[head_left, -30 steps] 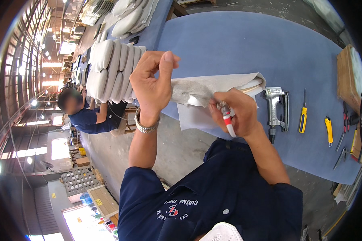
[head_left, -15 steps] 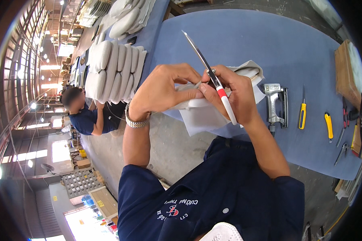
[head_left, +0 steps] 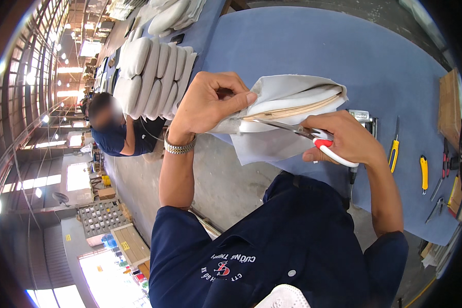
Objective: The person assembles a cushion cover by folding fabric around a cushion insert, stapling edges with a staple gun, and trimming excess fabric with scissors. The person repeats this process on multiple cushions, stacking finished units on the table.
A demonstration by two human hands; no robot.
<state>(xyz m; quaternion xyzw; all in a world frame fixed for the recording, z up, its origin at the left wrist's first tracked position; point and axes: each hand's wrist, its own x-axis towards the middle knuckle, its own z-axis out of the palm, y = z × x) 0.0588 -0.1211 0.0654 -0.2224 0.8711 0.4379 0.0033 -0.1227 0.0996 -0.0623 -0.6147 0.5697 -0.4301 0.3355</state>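
My left hand point(head_left: 213, 105) pinches the edge of a pale grey fabric cover point(head_left: 292, 84) between thumb and fingers. The cover wraps a padded piece whose layered wooden edge point(head_left: 297, 109) shows through the gap, with white padding beside it. In my right hand point(head_left: 346, 138) are scissors point(head_left: 321, 141) with red and white handles. Their blades point left and lie against the fabric near the wooden edge, close to my left fingers. A loose flap of light cloth point(head_left: 267, 149) hangs below the piece.
On the blue table point(head_left: 313, 41) to the right lie a staple gun point(head_left: 362, 115), a yellow-handled screwdriver point(head_left: 393, 154), a yellow cutter point(head_left: 424, 174) and pliers point(head_left: 436, 209). A cardboard box point(head_left: 449, 102) stands at the right edge. Stacked grey cushions point(head_left: 149, 77) and a co-worker point(head_left: 110, 126) are at left.
The scissors have swung down from pointing upward, and their blades now lie at the fabric. My right hand has moved right, away from the left. The cover's gap now shows the wooden edge.
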